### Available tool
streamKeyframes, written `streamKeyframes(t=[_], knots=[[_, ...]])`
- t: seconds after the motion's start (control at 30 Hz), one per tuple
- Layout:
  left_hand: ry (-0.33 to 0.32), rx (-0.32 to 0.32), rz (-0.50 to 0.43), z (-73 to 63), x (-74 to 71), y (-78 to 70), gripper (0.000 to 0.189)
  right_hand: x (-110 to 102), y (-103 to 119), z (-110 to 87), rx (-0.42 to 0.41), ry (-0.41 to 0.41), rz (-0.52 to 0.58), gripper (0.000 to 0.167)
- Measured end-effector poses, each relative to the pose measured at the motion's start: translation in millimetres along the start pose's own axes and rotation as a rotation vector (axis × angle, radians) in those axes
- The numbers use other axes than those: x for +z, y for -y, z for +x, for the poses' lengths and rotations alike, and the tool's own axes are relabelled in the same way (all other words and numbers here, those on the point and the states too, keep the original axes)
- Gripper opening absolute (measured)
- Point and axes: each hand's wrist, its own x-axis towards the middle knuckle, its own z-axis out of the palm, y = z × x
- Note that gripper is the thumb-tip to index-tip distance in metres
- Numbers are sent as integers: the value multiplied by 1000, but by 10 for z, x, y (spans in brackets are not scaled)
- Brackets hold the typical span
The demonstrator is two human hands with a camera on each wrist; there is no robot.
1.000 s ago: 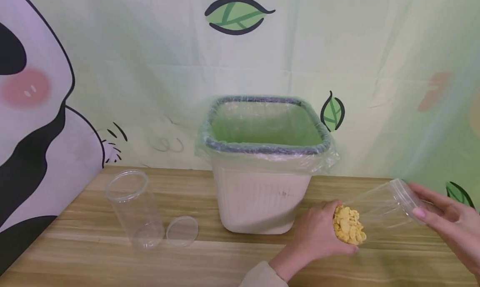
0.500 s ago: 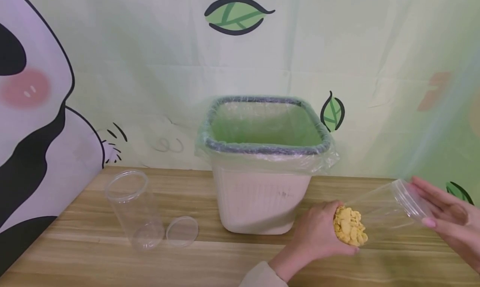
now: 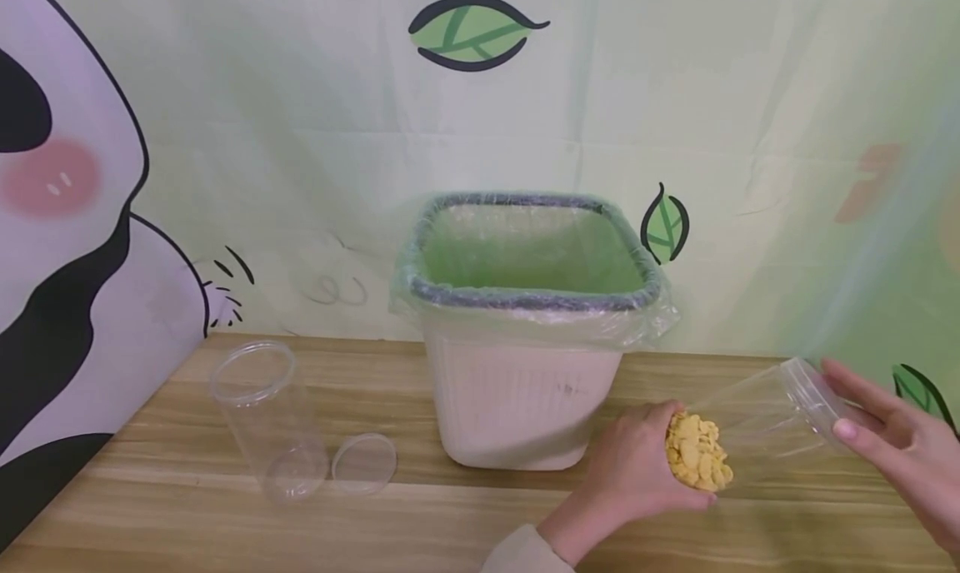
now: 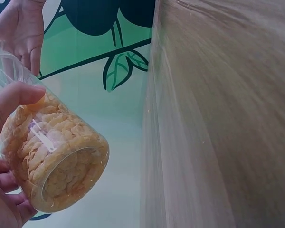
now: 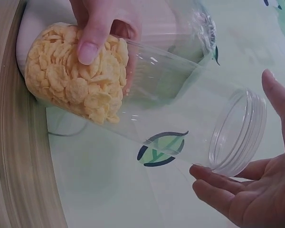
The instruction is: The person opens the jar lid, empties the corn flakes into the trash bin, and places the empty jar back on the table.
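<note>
Left hand is gripping a clear jar near its base, thumb and fingers wrapping round the side; some of those fingers are hiding behind the jar in the head view. Jar is tilting beside the bin, to its right, base low and mouth end up. Yellow flakes are sitting packed at the base end, partly covered by the left hand. Right hand is hovering round the mouth end, fingers spreading wide, thumb standing apart from the rim in the right wrist view; whether a fingertip is touching underneath, can't tell. Whether the ridged ring at the mouth is bare thread or a fitted lid, can't tell either: too glassy. Right forearm is running off the frame; left sleeve is getting cut at the bottom edge. In the left wrist view, the right hand is showing only partly, cropping at the top.

Bin is wearing a clear liner folded over its dark rim; its floor is hiding behind the front wall. To the left, a second clear jar is standing on the wooden table, a transparent disc lying just beside it, edges faint. Panda print is running off the left edge.
</note>
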Motion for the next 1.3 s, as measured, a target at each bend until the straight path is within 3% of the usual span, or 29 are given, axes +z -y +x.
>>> streamKeyframes(t=[0.07,0.17,0.37,0.6,0.8,0.9,1.03,1.13,1.3], knots=[[2,-4,9,-1,2,-4,83,10,57,-1,84,2,-109,61],[8,-6,16,2,2,-8,83,8,108,16,163,10,-145,64],[7,4,24,2,7,-8,84,2,78,48,223,24,-157,71],[8,14,26,1,10,-3,83,-4,-25,16,109,32,-27,68],[50,20,-12,6,2,-1,83,-46,-138,35,-136,90,467,71],[57,31,-24,5,6,1,84,-71,-178,51,-236,166,595,77],[49,44,-36,5,10,9,84,-104,-231,69,-258,240,627,77],[54,37,-38,9,2,11,83,-117,-273,81,-181,232,593,68],[49,21,-35,12,-17,17,83,-113,-298,84,-64,170,443,52]])
